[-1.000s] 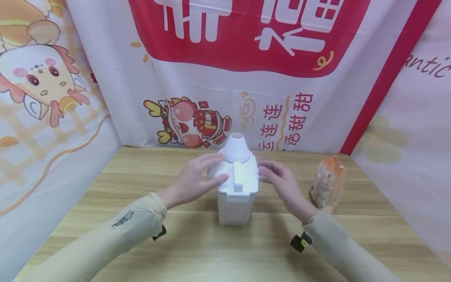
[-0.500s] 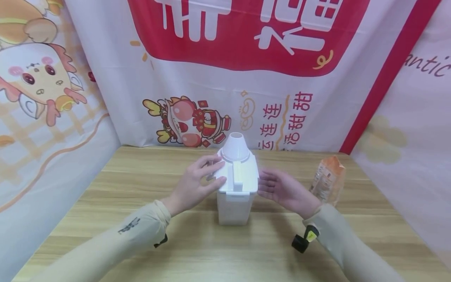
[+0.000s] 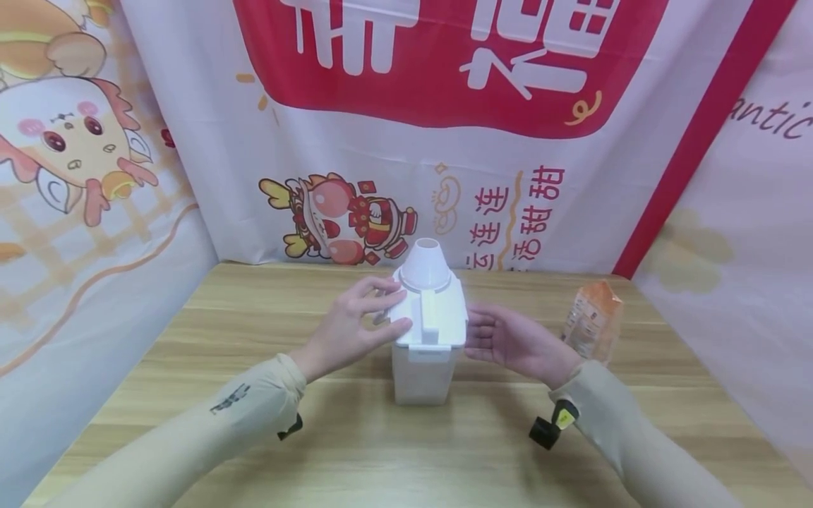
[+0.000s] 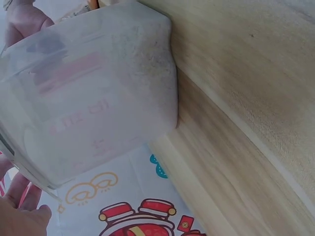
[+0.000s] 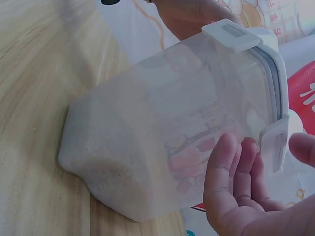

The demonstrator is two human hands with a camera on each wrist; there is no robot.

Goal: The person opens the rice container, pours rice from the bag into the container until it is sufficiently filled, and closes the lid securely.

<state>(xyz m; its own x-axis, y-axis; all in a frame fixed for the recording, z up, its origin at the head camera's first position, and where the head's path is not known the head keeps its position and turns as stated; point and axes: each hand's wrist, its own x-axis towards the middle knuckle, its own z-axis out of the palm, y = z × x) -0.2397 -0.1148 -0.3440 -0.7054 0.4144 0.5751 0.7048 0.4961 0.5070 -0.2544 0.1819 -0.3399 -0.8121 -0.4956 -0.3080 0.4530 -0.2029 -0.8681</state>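
Observation:
A translucent storage container [image 3: 424, 381] with a white lid [image 3: 449, 310] stands upright on the table. Pale contents [image 5: 110, 172], too blurred to identify, fill its lower part. On the lid are a white cone-shaped piece [image 3: 425, 264] and a bar-shaped handle. My left hand [image 3: 352, 321] rests on the lid's left side, thumb and fingers apart. At the right side is my right hand [image 3: 514, 346], palm towards the container. In the right wrist view its slightly bent fingers are beside the side latch [image 5: 273, 143], which angles outward; the thumb is across from them near the lid.
An orange and white packet [image 3: 593, 321] stands at the right of the wooden table [image 3: 317, 451]. Printed cloth [image 3: 546, 141] hangs behind the table and along both sides.
My right hand has turned from knuckles-up at the lid's edge to palm facing the container's right side, slightly lower. The left hand has shifted slightly; the container stays put.

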